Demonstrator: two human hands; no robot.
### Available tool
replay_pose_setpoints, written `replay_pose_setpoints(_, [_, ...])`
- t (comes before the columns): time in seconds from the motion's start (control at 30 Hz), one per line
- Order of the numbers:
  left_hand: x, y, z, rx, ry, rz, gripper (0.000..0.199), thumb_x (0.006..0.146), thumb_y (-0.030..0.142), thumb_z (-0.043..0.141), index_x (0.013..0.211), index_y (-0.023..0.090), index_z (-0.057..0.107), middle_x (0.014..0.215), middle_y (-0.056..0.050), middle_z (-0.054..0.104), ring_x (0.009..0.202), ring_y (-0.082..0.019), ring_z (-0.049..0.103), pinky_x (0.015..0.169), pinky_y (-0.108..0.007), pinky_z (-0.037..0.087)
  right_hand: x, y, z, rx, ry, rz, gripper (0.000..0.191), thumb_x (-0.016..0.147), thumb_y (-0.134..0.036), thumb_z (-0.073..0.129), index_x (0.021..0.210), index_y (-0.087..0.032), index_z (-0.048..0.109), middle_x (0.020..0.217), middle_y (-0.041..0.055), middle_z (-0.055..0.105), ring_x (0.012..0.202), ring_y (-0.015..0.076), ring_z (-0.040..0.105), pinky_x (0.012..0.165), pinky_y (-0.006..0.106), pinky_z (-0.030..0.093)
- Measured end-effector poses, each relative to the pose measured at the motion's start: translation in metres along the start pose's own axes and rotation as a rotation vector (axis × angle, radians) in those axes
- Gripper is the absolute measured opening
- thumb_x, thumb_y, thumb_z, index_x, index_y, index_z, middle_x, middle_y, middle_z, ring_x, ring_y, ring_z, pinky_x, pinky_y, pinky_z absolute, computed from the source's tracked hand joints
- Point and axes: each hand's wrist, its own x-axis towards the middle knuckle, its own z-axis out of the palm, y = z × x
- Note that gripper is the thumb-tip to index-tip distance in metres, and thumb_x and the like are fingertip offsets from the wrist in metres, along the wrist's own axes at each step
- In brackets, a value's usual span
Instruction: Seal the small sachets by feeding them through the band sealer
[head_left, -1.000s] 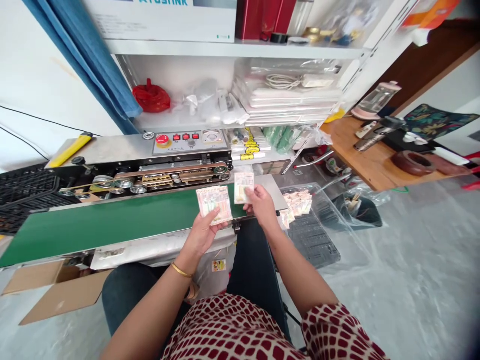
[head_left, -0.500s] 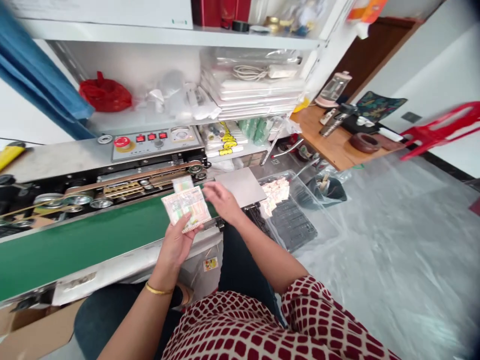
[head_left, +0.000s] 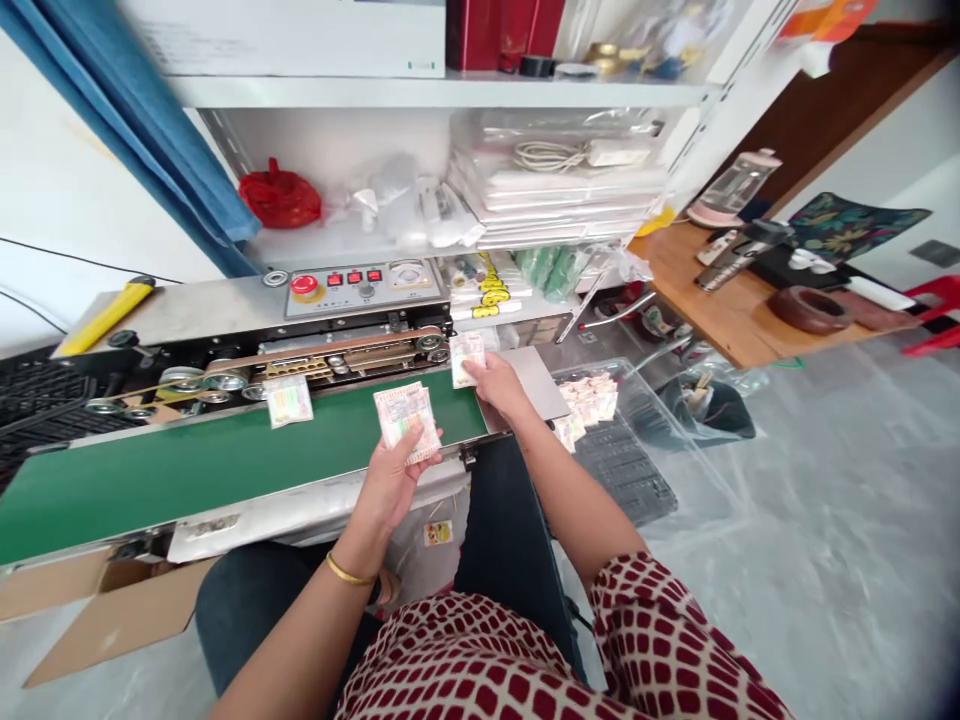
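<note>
Left hand (head_left: 390, 482) is closed around a stack of printed packets (head_left: 405, 420) over the green conveyor belt (head_left: 187, 470); right hand (head_left: 499, 388) pinches one packet (head_left: 466, 358) above the belt's far edge; another packet (head_left: 288, 400) lies on the belt near that edge, and more packets (head_left: 589, 400) lie in a clear plastic tray (head_left: 660, 440) at right

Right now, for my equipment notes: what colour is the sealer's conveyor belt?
The conveyor belt is green, best seen in the head view.
</note>
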Motion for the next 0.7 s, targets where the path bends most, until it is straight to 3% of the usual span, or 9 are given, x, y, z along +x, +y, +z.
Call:
replay_pose_setpoints(0.07, [-0.003,0.005,0.001,-0.043,-0.008,0.002,0.036,0.080,0.026,0.073,0.115,0.018,0.066,0.116,-0.007,0.071,0.096,-0.020,0.070,0.067,-0.028,0.061,0.005,-0.003,0.006,-0.151,-0.002,-0.045,0.024,0.083,-0.044,0.063,0.090,-0.021,0.064,0.070,0.0006,0.066,0.072,0.0201,0.062,0.073,0.034,0.051])
replay_pose_setpoints(0.17, [-0.005,0.010,0.002,-0.060,-0.021,0.009,0.037,0.080,0.025,0.072,0.116,0.017,0.066,0.117,-0.007,0.071,0.088,-0.018,0.070,0.065,-0.028,0.060,-0.006,-0.010,0.010,-0.375,0.108,-0.085,0.026,0.086,-0.044,0.060,0.095,-0.020,0.064,0.083,0.0050,0.068,0.085,0.0232,0.064,0.086,0.039,0.048])
replay_pose_setpoints(0.23, [-0.003,0.011,0.004,-0.040,-0.039,0.031,0.040,0.079,0.025,0.075,0.117,0.018,0.066,0.115,-0.006,0.071,0.082,-0.016,0.069,0.058,-0.025,0.058,-0.023,-0.017,0.011,-0.323,0.117,-0.098,0.032,0.091,-0.050,0.053,0.102,-0.021,0.062,0.091,0.0063,0.069,0.086,0.0220,0.065,0.085,0.037,0.049])
replay_pose_setpoints(0.37, [0.003,0.009,0.009,-0.022,-0.044,0.046,0.043,0.076,0.025,0.079,0.116,0.019,0.066,0.113,-0.005,0.072,0.080,-0.014,0.069,0.056,-0.021,0.056,-0.062,-0.030,0.014,0.026,-0.304,-0.094,0.040,0.090,-0.053,0.054,0.114,-0.022,0.061,0.105,0.0037,0.071,0.089,0.0178,0.065,0.082,0.031,0.052])
replay_pose_setpoints(0.43, [0.004,0.008,0.012,-0.021,-0.052,0.040,0.041,0.076,0.026,0.079,0.115,0.019,0.066,0.112,-0.005,0.072,0.081,-0.014,0.069,0.058,-0.021,0.057,-0.073,-0.032,0.017,0.039,-0.415,-0.109,0.035,0.088,-0.050,0.060,0.107,-0.021,0.065,0.102,0.0015,0.071,0.093,0.0185,0.064,0.084,0.031,0.051])
replay_pose_setpoints(0.5, [0.004,0.007,0.013,-0.026,-0.065,0.036,0.040,0.079,0.029,0.077,0.115,0.019,0.066,0.114,-0.006,0.071,0.083,-0.015,0.069,0.060,-0.023,0.059,-0.075,-0.030,0.018,0.049,-0.365,-0.082,0.031,0.087,-0.049,0.061,0.097,-0.021,0.067,0.095,0.0002,0.071,0.088,0.0180,0.064,0.080,0.030,0.052])
replay_pose_setpoints(0.57, [0.003,0.007,0.011,-0.022,-0.061,0.029,0.039,0.080,0.030,0.076,0.115,0.018,0.066,0.115,-0.007,0.070,0.084,-0.015,0.068,0.061,-0.024,0.060,-0.066,-0.024,0.016,0.127,-0.247,0.009,0.033,0.085,-0.051,0.061,0.095,-0.020,0.065,0.086,-0.0001,0.070,0.073,0.0158,0.065,0.066,0.028,0.052])
replay_pose_setpoints(0.7, [0.004,0.009,0.002,-0.004,0.041,0.022,0.034,0.077,0.027,0.077,0.107,0.014,0.068,0.102,-0.006,0.072,0.073,-0.013,0.067,0.053,-0.022,0.056,-0.037,-0.019,0.008,0.237,-0.099,0.125,0.037,0.077,-0.053,0.067,0.092,-0.020,0.060,0.066,-0.0026,0.064,0.045,0.0100,0.053,0.042,0.022,0.037])
